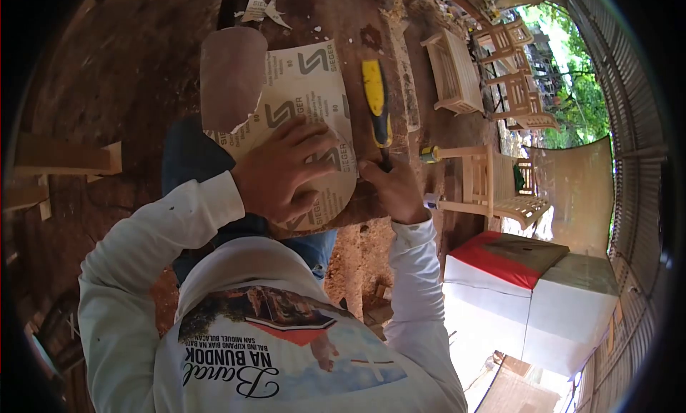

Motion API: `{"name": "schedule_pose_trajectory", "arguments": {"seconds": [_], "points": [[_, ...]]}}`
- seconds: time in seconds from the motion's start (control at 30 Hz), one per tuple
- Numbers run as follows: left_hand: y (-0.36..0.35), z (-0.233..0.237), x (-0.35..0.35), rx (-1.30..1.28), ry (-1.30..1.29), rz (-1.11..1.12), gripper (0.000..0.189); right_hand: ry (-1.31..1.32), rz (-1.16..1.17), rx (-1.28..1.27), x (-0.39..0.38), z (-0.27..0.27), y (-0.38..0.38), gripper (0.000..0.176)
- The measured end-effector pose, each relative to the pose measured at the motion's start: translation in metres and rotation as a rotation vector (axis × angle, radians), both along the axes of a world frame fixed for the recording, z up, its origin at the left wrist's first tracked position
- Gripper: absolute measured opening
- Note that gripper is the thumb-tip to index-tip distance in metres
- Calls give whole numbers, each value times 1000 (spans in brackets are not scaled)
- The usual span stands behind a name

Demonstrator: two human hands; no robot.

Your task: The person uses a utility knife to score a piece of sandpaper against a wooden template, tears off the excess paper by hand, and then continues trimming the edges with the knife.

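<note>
A sheet of sandpaper (284, 97) lies back side up on the wooden bench, printed with SIEGER and the number 80. My left hand (289, 166) presses down on it, fingers spread. A curled part of the sheet, or a second piece, shows its brown grit face (232, 77) at the left. Just right of the sheet is a screwdriver (374, 91) with a yellow and black handle, pointing away from me. Its shaft runs into my right hand (396, 190), which is closed around it at the sheet's right edge. The screwdriver's tip is hidden by the hand.
Torn sandpaper scraps (263, 9) lie at the bench's far end. Wooden chairs (493, 181) and a slatted wooden bench (454, 73) stand to the right. A white box with a red-edged top (493, 259) is at lower right. Timber pieces (68, 156) are at left.
</note>
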State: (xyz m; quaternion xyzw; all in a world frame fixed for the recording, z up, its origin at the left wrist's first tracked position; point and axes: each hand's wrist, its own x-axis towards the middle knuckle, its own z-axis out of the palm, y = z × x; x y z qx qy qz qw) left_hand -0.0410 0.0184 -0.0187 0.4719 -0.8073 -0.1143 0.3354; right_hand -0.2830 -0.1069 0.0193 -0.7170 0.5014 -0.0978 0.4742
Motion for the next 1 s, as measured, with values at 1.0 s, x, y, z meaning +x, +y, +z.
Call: {"name": "schedule_pose_trajectory", "arguments": {"seconds": [1.0], "points": [[0,2,3,-22,46,7,48,-117,-73,-38,-26,-24,0,17]]}}
